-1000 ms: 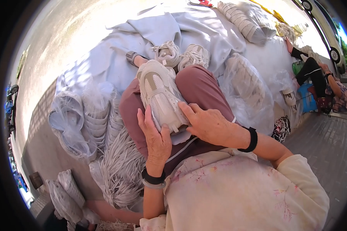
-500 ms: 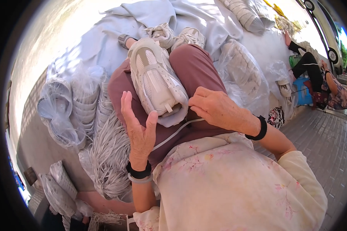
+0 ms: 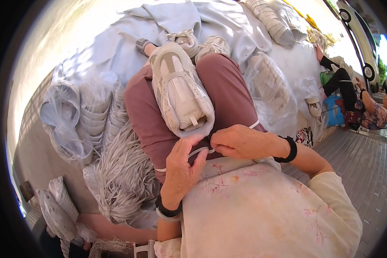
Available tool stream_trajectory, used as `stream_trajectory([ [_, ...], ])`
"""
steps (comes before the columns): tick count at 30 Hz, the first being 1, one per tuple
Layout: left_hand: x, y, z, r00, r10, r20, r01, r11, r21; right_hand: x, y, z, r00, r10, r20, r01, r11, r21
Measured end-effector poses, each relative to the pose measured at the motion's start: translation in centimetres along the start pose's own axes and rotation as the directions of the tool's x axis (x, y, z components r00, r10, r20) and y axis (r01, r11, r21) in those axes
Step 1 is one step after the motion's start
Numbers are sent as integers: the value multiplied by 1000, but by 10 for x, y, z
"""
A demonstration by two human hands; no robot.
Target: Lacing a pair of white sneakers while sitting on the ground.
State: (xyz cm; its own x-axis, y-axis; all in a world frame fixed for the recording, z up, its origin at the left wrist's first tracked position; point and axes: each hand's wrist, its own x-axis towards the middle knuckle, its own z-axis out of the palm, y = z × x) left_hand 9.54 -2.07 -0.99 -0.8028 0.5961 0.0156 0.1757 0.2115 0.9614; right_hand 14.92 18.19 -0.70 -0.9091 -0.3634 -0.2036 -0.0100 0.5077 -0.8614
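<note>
One white shoe [image 3: 180, 92] lies on the lap. One white lace [image 3: 201, 151] runs between the left hand [image 3: 181, 170] and right hand [image 3: 241, 142], fingers of both pinching it. Its ends are hidden; bagged shoes [image 3: 79, 116] blur together.

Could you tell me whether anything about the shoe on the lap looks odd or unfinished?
The white sneaker on the lap has no lace through its eyelets. Both hands, left hand and right hand, hold one loose white shoelace just below it.
</note>
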Motion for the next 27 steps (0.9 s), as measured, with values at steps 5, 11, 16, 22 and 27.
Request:
stream_trajectory([
  [5, -5, -1, -42, 900, -262, 349, 306, 949, -76, 27, -48, -52, 991, 108, -79, -95, 984, 149],
  [11, -69, -25, -157, 805, -379, -456, 90, 838, -538, 33, -76, -112, 891, 199, -408, -5, 903, 430],
  [16, -114, -29, -260, 525, -395, -754, -224, 791, -570, 26, -58, -136, 933, 43, -356, -116, 976, -186],
  [22, -48, 6, -245, 395, -160, -905, -463, 816, -346, -2, -20, -198, 470, 170, -866, 470, 782, 409],
  [27, 28, 60, -138, 850, 182, -495, -492, 611, -620, 37, -82, -106, 852, 50, -521, 344, 697, 629],
])
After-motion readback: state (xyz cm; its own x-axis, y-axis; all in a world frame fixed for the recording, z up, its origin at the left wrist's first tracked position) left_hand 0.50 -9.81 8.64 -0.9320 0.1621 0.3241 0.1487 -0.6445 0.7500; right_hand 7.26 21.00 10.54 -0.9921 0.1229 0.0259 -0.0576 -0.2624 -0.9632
